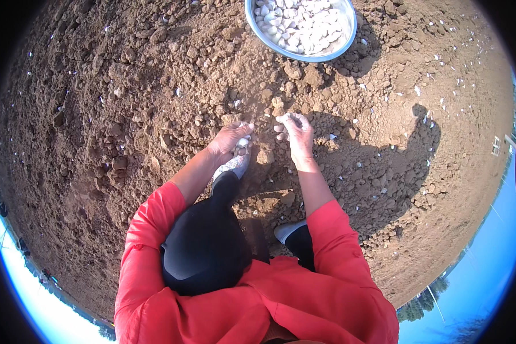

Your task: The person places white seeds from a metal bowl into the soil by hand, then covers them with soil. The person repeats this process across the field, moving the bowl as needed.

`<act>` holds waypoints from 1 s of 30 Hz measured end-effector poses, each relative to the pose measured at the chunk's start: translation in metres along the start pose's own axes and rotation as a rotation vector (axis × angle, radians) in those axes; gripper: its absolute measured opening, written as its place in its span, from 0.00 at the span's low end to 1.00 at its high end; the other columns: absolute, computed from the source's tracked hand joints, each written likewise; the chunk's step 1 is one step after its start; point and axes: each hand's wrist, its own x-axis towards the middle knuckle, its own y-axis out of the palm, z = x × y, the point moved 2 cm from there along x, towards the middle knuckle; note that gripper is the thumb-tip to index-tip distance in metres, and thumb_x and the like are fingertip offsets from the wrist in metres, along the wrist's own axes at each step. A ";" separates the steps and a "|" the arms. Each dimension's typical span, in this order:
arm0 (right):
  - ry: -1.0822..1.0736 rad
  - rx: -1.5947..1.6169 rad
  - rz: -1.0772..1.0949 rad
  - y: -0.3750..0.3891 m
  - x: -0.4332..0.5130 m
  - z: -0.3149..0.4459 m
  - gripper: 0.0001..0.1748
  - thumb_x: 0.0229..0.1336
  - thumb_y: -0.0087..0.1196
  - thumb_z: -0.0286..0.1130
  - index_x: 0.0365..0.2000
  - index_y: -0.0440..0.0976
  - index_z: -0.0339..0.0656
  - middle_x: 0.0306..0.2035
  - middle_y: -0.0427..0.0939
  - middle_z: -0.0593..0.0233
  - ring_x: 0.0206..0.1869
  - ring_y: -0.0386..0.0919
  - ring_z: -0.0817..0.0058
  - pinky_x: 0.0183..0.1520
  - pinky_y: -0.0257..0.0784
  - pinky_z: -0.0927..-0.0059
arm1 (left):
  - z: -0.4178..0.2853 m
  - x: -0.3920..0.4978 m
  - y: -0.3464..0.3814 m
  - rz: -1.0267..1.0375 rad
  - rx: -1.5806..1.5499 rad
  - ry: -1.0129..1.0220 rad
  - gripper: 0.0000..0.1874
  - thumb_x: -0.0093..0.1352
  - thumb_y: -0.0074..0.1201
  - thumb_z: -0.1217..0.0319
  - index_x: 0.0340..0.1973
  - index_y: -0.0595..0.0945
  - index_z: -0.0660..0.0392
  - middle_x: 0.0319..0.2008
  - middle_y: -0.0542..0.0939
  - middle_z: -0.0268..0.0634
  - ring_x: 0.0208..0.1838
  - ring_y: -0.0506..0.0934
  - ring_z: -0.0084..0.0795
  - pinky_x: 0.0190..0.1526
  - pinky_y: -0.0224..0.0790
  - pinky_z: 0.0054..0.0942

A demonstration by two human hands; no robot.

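Observation:
My left hand (228, 138) is curled around several pale garlic cloves (243, 142), which show below the thumb, above my left shoe. A little to its right, my right hand (300, 132) hovers low over the soil with thumb and forefinger pinched together. A whitish garlic clove (286, 116) appears between those fingertips, partly covered by them. Beyond both hands, a round metal basin (303, 56) stands on the ground, holding a heap of garlic cloves (301, 26). Its far side is cut off by the top of the view.
Dry, cloddy brown soil (124, 94) surrounds me. Many single cloves lie scattered to the right, among them one clove (332, 136) near my right hand. My patterned left shoe (236, 164) and my right shoe (289, 230) stand on the soil. My shadow (382, 176) falls rightward.

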 end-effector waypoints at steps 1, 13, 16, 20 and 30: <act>-0.026 -0.068 -0.059 -0.019 0.019 0.002 0.10 0.57 0.54 0.31 0.36 0.70 0.35 0.29 0.78 0.61 0.26 0.77 0.80 0.20 0.70 0.83 | -0.001 0.001 0.002 -0.017 0.028 -0.005 0.07 0.67 0.52 0.68 0.35 0.72 0.57 0.25 0.77 0.37 0.23 0.75 0.24 0.11 0.59 0.16; -0.423 -1.441 0.018 -0.034 0.102 0.013 0.10 0.50 0.55 0.36 0.35 0.79 0.50 0.30 0.79 0.59 0.38 0.77 0.61 0.43 0.72 0.63 | -0.003 0.002 0.003 0.007 0.018 -0.012 0.11 0.67 0.53 0.63 0.38 0.73 0.56 0.29 0.78 0.36 0.24 0.75 0.23 0.15 0.63 0.16; -0.412 -1.433 0.066 -0.037 0.103 0.013 0.08 0.51 0.54 0.35 0.33 0.78 0.48 0.31 0.79 0.59 0.38 0.77 0.61 0.42 0.72 0.62 | -0.003 0.007 0.005 -0.008 -0.054 -0.030 0.11 0.67 0.53 0.62 0.37 0.75 0.56 0.29 0.78 0.36 0.26 0.76 0.23 0.15 0.63 0.17; -0.336 -1.463 0.091 -0.034 0.107 0.014 0.06 0.51 0.54 0.33 0.29 0.77 0.44 0.31 0.79 0.57 0.38 0.77 0.60 0.42 0.72 0.62 | -0.008 0.013 0.006 0.075 -0.161 -0.060 0.14 0.69 0.49 0.59 0.39 0.76 0.56 0.29 0.79 0.36 0.28 0.78 0.25 0.17 0.65 0.19; -0.387 -1.693 -0.039 -0.015 0.098 0.024 0.09 0.53 0.52 0.34 0.34 0.76 0.44 0.32 0.79 0.59 0.37 0.78 0.59 0.40 0.72 0.60 | -0.015 0.016 0.015 0.148 -0.167 -0.057 0.21 0.72 0.39 0.54 0.43 0.76 0.58 0.32 0.79 0.39 0.27 0.76 0.27 0.18 0.64 0.20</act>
